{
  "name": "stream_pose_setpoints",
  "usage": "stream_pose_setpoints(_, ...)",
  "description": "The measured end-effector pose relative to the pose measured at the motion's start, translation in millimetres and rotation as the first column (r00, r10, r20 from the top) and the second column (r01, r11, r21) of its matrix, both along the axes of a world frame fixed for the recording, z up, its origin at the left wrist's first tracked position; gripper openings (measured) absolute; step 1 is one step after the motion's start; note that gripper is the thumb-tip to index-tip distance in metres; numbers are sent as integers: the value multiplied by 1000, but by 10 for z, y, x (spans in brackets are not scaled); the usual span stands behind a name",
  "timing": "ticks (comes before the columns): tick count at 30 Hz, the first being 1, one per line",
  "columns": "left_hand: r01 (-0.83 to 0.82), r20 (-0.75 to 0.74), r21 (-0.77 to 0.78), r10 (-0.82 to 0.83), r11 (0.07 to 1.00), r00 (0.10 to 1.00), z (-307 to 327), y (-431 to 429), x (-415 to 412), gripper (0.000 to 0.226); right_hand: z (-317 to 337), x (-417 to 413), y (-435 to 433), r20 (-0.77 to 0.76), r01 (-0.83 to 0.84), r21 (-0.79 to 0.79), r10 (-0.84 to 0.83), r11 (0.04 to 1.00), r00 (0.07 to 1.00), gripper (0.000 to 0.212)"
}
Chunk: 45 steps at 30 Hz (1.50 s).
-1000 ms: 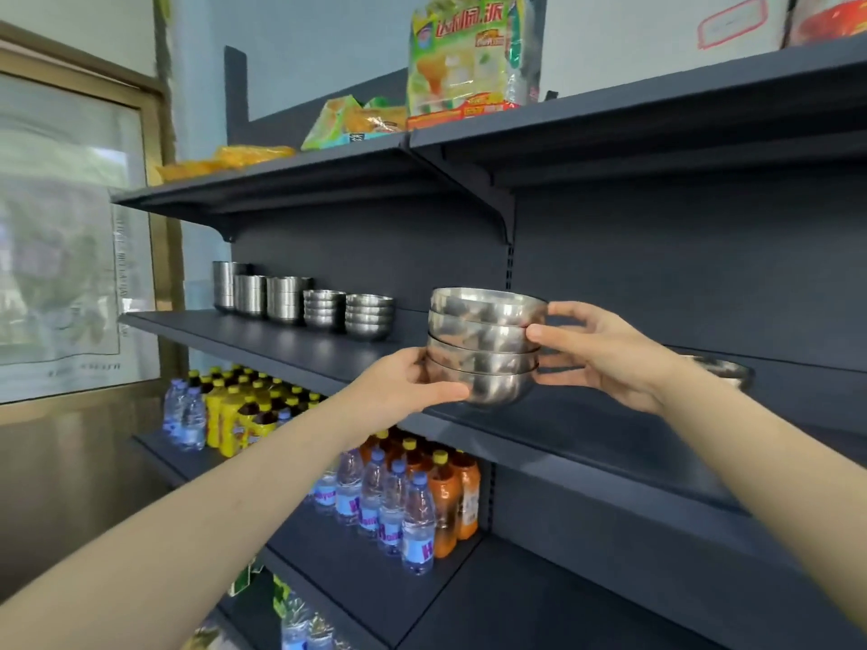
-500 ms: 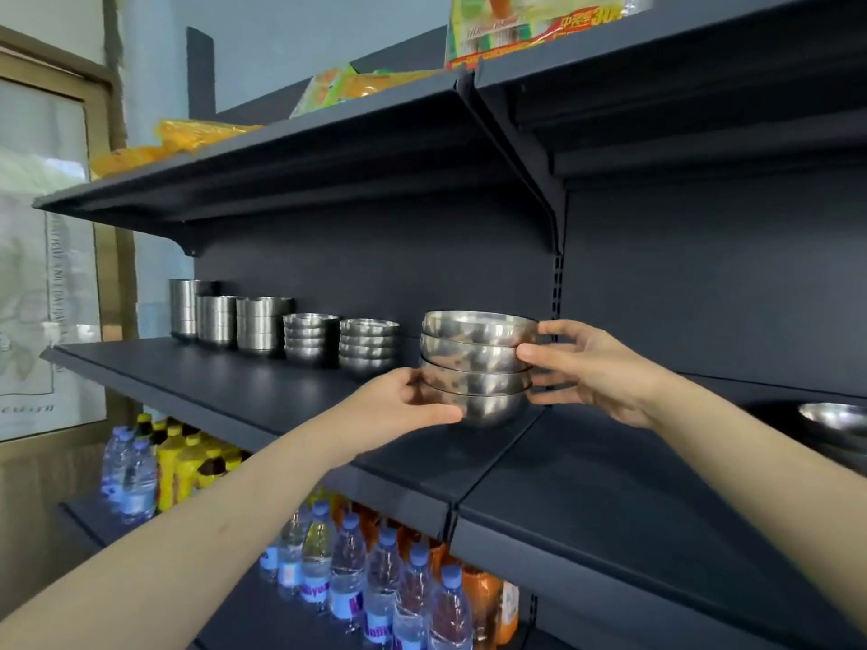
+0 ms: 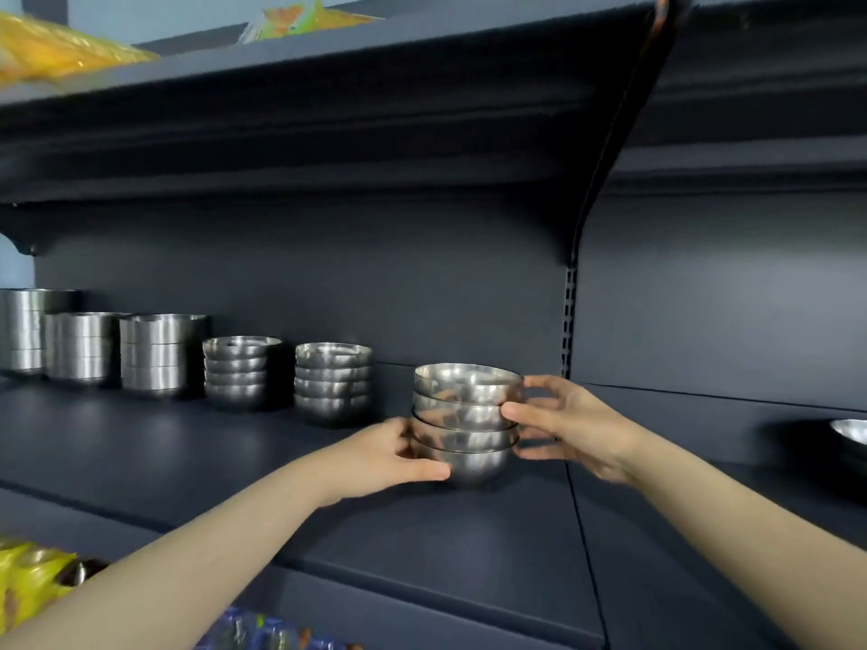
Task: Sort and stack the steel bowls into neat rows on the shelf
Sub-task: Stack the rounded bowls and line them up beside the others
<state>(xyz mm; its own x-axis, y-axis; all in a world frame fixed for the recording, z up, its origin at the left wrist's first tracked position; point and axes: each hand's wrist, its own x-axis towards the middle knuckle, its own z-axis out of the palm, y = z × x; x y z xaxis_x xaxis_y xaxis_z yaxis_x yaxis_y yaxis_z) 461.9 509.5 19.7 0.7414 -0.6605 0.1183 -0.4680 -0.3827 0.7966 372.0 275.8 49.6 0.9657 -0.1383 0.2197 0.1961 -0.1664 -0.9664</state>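
A stack of round steel bowls is held between both hands, its bottom bowl at or just above the dark shelf. My left hand grips the lowest bowl from the left, thumb under its side. My right hand clasps the upper bowls from the right. Along the shelf's back, to the left, stands a row of steel stacks: two of round bowls and three of straight-sided bowls.
A lone steel bowl lies at the far right of the shelf. The upper shelf hangs low overhead with yellow packets on it. Bottles and packets show on the level below.
The stack has gone deeper into the shelf and lower, closer to the row of bowls. The camera has come closer and dropped below the upper shelf.
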Motion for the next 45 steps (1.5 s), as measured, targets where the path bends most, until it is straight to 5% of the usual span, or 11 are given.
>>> stream_pose_setpoints(11, 165, -8, 27, -165, 986, 986, -65, -65, 1000, 44, 58, 588, 188, -36, 140, -125, -146, 982, 989, 30)
stream_pose_setpoints(19, 172, 13, -8, -172, 985, 985, -198, -171, 1351, 38, 38, 902, 188, -34, 231, -171, -240, 958, 970, 39)
stream_pose_setpoints(25, 147, 65, 9, -148, 989, 987, -265, -246, 1458, 63, 8, 986, 211, -26, 231, -170, -239, 958, 971, 41)
stream_pose_setpoints(30, 109, 81, 50, -113, 993, 990, -257, -251, 1478, 121, 23, 979, 219, -74, 228, -218, -249, 949, 966, 44)
stream_pose_setpoints(32, 72, 83, 79, -78, 994, 993, -205, -215, 1440, 118, 30, 933, 218, -104, 267, -263, -303, 927, 947, 58)
stream_pose_setpoints(35, -1, 120, 215, -25, 977, 992, -52, -104, 1312, 65, 135, 743, 220, -108, 317, -454, -405, 832, 908, 73)
stream_pose_setpoints(37, -27, 197, 308, -36, 951, 980, 60, -18, 1195, 49, 299, 530, 210, -117, 270, -643, -441, 716, 890, 70)
stream_pose_setpoints(42, 15, 271, 601, -222, 799, 937, 457, 53, 624, 51, 742, -114, 143, -215, -17, -942, -561, 336, 799, 69)
stream_pose_setpoints(45, 51, 332, 609, -312, 791, 890, 702, -93, 185, 54, 863, -612, 69, -227, -88, -965, -623, 247, 749, 68)
